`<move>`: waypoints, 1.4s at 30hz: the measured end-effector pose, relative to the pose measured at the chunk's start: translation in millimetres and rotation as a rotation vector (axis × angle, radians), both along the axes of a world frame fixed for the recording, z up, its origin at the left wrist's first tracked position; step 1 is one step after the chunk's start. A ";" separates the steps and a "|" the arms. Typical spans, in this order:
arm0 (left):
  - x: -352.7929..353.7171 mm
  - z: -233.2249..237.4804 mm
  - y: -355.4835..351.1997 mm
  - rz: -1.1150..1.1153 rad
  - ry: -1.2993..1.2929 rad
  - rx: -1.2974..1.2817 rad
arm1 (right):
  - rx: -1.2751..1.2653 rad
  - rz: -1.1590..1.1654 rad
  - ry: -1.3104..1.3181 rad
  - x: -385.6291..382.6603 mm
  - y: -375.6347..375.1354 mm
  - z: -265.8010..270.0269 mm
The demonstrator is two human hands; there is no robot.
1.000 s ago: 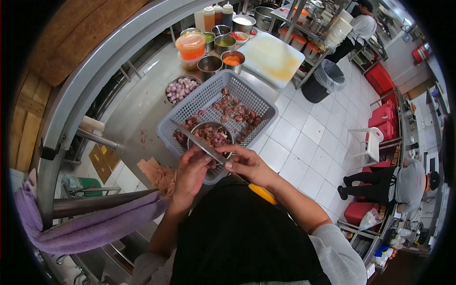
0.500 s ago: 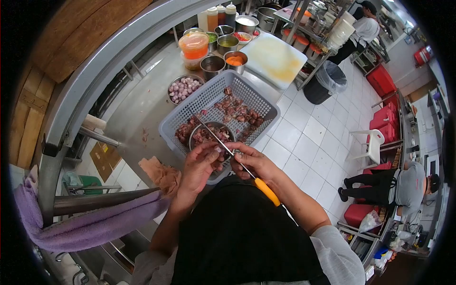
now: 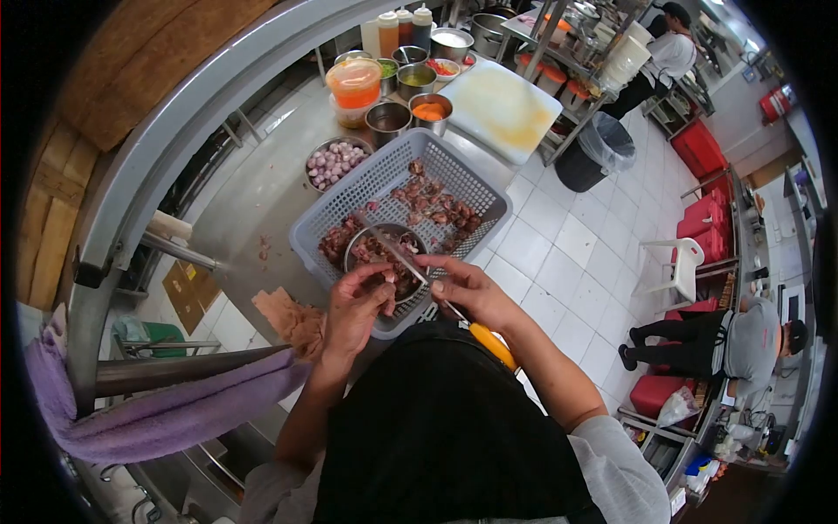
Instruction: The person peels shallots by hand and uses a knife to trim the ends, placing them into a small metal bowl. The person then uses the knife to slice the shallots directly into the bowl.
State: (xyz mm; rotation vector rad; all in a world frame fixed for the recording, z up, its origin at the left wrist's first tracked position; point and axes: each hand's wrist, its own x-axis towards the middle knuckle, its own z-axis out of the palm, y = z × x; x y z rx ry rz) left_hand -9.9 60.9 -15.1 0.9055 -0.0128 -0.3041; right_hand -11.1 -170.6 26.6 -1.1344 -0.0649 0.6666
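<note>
My right hand (image 3: 469,292) grips a knife with a yellow handle (image 3: 493,346); its blade points up and left over the basket. My left hand (image 3: 356,301) is just left of the blade, fingers curled and pinched together, and whatever is in them is too small to make out. Below both hands is a grey perforated plastic basket (image 3: 319,212) with reddish-brown unpeeled shallots (image 3: 447,210) and loose skins. A round metal bowl (image 3: 422,234) sits inside it, partly hidden by the hands and blade. Behind the basket stands a metal bowl of peeled purple shallots (image 3: 334,164).
Metal containers, one with orange contents (image 3: 429,112), a lidded orange tub (image 3: 353,83) and sauce bottles (image 3: 406,28) line the counter beside a stained white cutting board (image 3: 496,109). Brown paper (image 3: 291,321) and a purple towel (image 3: 175,410) lie left. Two people work at the right.
My left hand has drawn back leftward from the blade, widening the gap between my hands. The blade looks blurred and its flat shows more; the handle has dipped slightly.
</note>
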 end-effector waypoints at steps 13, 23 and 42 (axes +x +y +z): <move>-1.3 3.2 -3.9 0.030 -0.004 0.000 | -0.043 0.020 -0.185 -13.0 25.2 19.8; 1.7 5.2 0.2 0.006 -0.005 0.042 | -0.042 0.029 -0.217 -12.8 22.5 16.2; 8.4 12.0 -2.5 -0.023 0.031 -0.087 | 0.173 -0.048 0.084 -3.1 5.7 5.5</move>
